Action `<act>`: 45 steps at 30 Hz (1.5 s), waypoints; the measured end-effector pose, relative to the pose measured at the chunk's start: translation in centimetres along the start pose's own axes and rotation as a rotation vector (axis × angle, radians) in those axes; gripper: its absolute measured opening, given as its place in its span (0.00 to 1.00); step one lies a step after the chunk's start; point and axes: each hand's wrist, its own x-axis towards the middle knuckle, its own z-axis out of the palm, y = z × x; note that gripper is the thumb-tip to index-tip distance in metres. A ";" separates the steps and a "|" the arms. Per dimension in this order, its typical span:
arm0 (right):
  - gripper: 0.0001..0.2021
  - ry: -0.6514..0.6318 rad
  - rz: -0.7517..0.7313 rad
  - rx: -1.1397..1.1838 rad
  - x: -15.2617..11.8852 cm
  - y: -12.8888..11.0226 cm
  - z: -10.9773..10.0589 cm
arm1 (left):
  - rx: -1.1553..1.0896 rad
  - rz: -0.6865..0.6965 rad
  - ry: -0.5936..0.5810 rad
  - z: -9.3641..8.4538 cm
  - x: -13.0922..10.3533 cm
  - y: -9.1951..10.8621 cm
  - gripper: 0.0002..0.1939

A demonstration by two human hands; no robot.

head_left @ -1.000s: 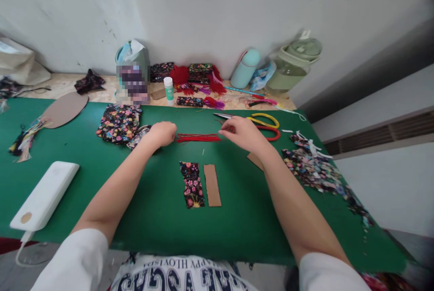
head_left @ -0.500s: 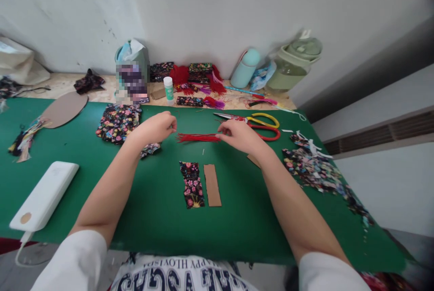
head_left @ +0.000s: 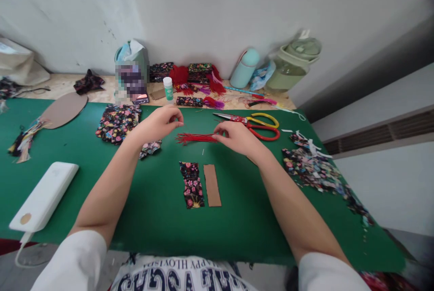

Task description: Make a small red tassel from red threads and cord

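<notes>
Red thread bundle (head_left: 196, 138): slim, lying crosswise on green mat (head_left: 152, 218), left ends splayed.

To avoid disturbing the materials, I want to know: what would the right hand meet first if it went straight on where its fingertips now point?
Most likely the bundle of red threads: one end lies at the right hand, though this view leaves depth and contact unclear.

A white power bank (head_left: 45, 196) with a cable (head_left: 21, 255) lies on the worktop's (head_left: 237, 232) left side. By the wall (head_left: 210, 10), a blue-and-white packet (head_left: 262, 76) sits between a turquoise bottle (head_left: 244, 69) and a green jug (head_left: 290, 68).
</notes>
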 end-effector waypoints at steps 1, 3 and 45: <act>0.07 0.015 -0.004 0.053 0.0 -0.2 0.2 | -0.018 0.009 0.010 0.0 0.0 0.1 0.06; 0.09 0.032 -0.002 0.236 0.0 -0.9 0.8 | -0.029 0.026 0.039 0.0 0.0 0.2 0.06; 0.15 0.156 0.024 1.178 -2.0 -6.7 -0.8 | -0.300 0.098 0.364 -0.5 -1.9 3.4 0.02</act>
